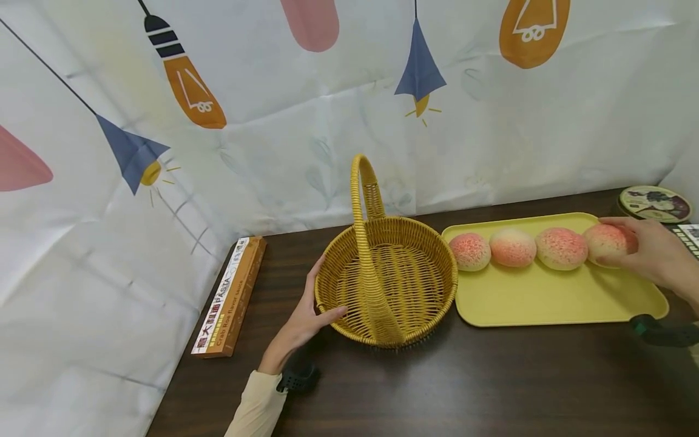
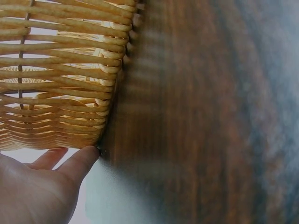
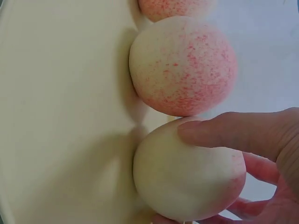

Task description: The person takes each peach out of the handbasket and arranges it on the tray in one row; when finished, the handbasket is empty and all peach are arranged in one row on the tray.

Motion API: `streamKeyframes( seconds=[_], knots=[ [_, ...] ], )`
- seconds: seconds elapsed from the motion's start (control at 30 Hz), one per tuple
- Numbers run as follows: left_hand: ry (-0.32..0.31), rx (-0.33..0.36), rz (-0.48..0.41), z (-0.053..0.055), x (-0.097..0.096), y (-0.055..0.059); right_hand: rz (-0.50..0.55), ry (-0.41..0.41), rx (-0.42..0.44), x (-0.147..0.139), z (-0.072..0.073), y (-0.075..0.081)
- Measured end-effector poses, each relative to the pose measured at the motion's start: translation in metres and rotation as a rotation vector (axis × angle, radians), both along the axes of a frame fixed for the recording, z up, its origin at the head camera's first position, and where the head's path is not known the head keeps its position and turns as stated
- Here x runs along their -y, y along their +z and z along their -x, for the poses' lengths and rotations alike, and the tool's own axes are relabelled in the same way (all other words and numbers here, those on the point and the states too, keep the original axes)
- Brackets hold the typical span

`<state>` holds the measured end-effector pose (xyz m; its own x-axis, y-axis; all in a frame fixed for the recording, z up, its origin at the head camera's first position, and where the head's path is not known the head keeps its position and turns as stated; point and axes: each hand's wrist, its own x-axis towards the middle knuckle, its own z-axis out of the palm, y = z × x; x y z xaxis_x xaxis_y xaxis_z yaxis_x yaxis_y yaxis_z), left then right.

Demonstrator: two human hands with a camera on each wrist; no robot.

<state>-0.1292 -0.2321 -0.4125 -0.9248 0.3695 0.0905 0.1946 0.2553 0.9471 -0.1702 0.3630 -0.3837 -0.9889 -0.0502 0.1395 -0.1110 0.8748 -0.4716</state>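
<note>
A yellow wicker basket [image 1: 419,332] with a tall arched handle stands mid-table. My left hand [image 1: 299,318] holds its left side, thumb over the rim and fingers along the outside; the left wrist view shows fingertips against the woven wall [image 2: 56,105]. To the right, a row of pink-and-cream peaches lies on a yellow tray [image 1: 524,300]. My right hand [image 1: 658,252] grips the rightmost peach [image 1: 606,243], which appears mostly cream in the right wrist view [image 3: 187,172], thumb on one side and fingers curled round the other. The neighbouring peach [image 1: 561,247] is beside it.
An orange pasta box [image 1: 235,297] lies at the table's left edge. A round tin [image 1: 655,204] stands behind the tray at the far right, with part of a printed package [image 1: 689,235] near it. A patterned white cloth [image 1: 306,139] hangs behind the dark table [image 1: 437,388].
</note>
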Motion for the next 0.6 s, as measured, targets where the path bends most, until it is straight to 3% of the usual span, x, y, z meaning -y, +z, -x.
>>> streamKeyframes(
  seconds=[0.4,0.53,0.6],
  knots=[
    [0.005,0.001,0.016,0.001,0.001,0.000,-0.031,-0.025,-0.006,0.001,0.004,-0.001],
    [0.013,0.004,0.030,0.001,0.002,-0.001,-0.050,-0.030,0.021,0.006,0.002,0.006],
    [0.015,0.001,0.034,0.002,0.003,-0.001,-0.041,-0.037,-0.005,0.012,-0.002,0.012]
  ],
)
